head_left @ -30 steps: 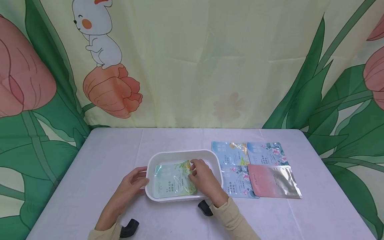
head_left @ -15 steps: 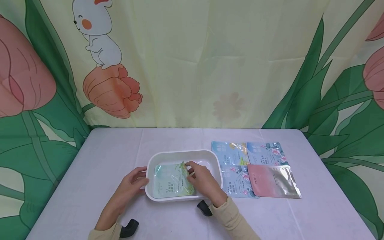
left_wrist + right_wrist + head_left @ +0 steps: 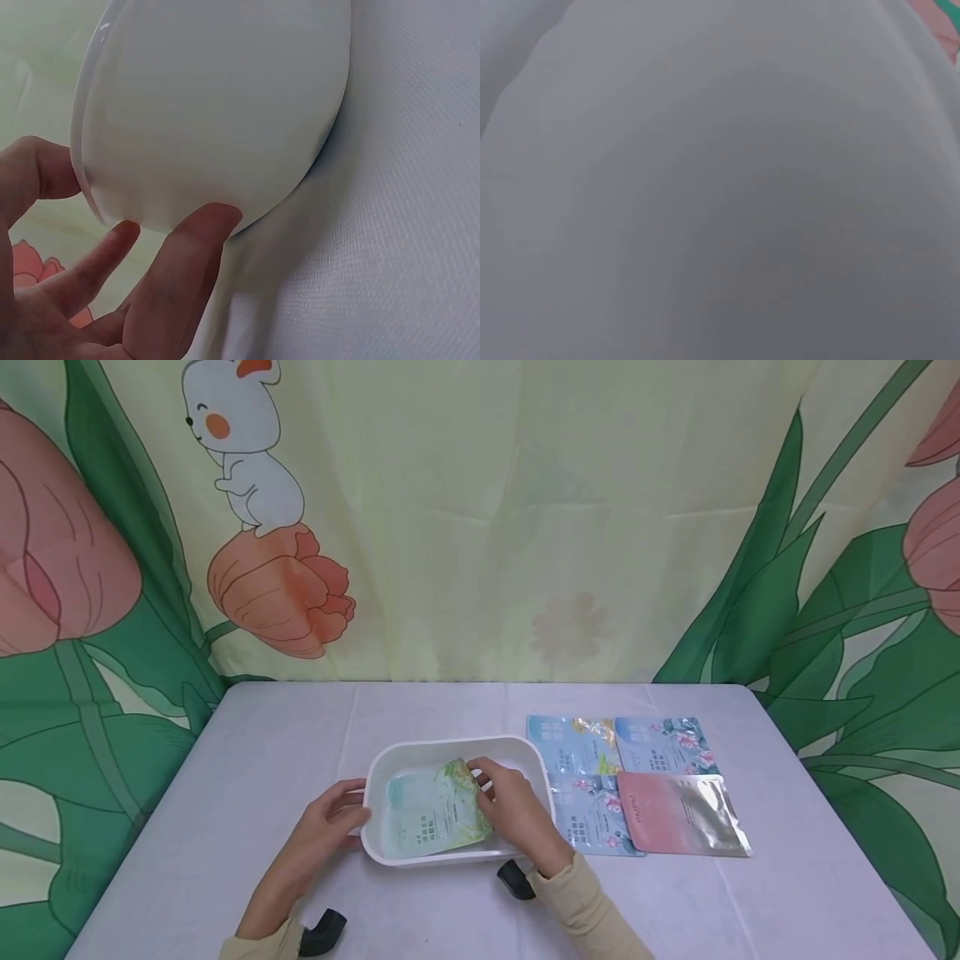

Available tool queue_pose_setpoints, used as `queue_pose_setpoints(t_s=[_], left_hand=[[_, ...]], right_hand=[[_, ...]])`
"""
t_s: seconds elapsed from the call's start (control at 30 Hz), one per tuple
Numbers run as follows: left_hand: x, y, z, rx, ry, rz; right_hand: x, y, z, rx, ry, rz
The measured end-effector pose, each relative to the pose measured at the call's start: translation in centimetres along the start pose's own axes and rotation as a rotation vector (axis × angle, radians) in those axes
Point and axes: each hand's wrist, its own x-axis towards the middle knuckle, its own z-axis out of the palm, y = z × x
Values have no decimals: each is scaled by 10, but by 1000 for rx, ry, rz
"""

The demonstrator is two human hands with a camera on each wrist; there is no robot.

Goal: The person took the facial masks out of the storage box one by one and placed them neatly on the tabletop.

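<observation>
A white plastic tray (image 3: 450,746) sits in the middle of the table, a light green face mask packet (image 3: 431,806) inside it. My left hand (image 3: 324,820) holds the tray's left end; in the left wrist view its thumb (image 3: 196,244) lies against the outer wall and a fingertip is at the rim. Reaching over the tray's near right side, my right hand (image 3: 512,802) pinches the packet's right edge, which is tilted up. The right wrist view is filled by a blurred pale surface, without the hand.
Right of the tray lie several flat packets in two rows: a blue one (image 3: 573,743) with a gold print, two blue floral ones (image 3: 663,743), and a pink and silver one (image 3: 682,814). A white cloth covers the table (image 3: 420,914); a printed curtain (image 3: 465,527) hangs behind.
The packet's right side first bends inward under my right fingers, then its right edge lifts and the packet turns slightly. The left hand and tray stay in place.
</observation>
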Motion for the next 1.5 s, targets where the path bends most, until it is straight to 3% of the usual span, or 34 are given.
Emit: queue_pose_setpoints(t_s=[0.6,1.27,1.5], left_hand=[[-3,2,-2,13,-7,18],[-6,6,-2,83,17,3],[-7,7,-4,95,22,-3]], right_hand=[[-3,-1,-16,66,-32,-3],[-13,2,-38,66,-4,20],[-18,5,-45,58,40,42]])
